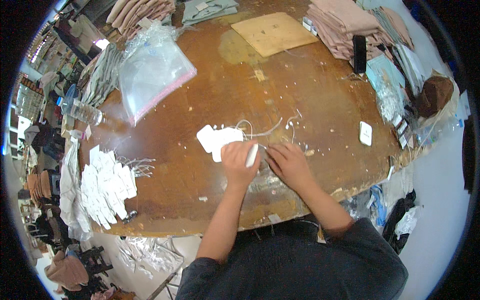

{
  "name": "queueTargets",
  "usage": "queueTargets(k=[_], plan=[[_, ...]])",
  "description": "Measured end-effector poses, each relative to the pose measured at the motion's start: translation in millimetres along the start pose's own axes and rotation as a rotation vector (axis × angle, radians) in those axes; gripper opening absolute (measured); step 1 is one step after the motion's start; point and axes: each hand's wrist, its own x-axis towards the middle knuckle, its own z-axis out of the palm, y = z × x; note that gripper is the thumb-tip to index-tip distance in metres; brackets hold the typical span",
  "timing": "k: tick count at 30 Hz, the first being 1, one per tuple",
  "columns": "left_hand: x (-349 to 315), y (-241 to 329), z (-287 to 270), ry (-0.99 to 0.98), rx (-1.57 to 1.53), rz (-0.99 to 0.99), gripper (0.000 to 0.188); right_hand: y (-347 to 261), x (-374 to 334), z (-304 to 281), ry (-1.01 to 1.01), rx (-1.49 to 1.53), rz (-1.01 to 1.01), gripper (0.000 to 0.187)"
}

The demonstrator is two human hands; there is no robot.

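My left hand is closed around a white hang tag, which stands on edge between thumb and fingers. Just to its right, my right hand has its fingers bent, with the fingertips pinched at a thin pale string by the tag. Beyond my left hand lie several loose white tags, partly covered by that hand. Loose pale strings curl on the table past my fingers.
A heap of strung white tags lies at left. Clear plastic bags, a water bottle, a brown cardboard sheet and folded pink garments surround the wooden table. One white tag stack sits at right.
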Motion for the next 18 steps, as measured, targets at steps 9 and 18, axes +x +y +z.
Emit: queueTargets(k=[9, 18], plan=[[7, 9, -7, -0.006, -0.103, -0.002, 0.023, -8, 3, -8, -0.031, -0.048, -0.012, 0.03], [-3, -4, 1, 0.05, -0.231, -0.058, 0.022, -13, 7, 9, -0.018, -0.224, -0.062, 0.022]])
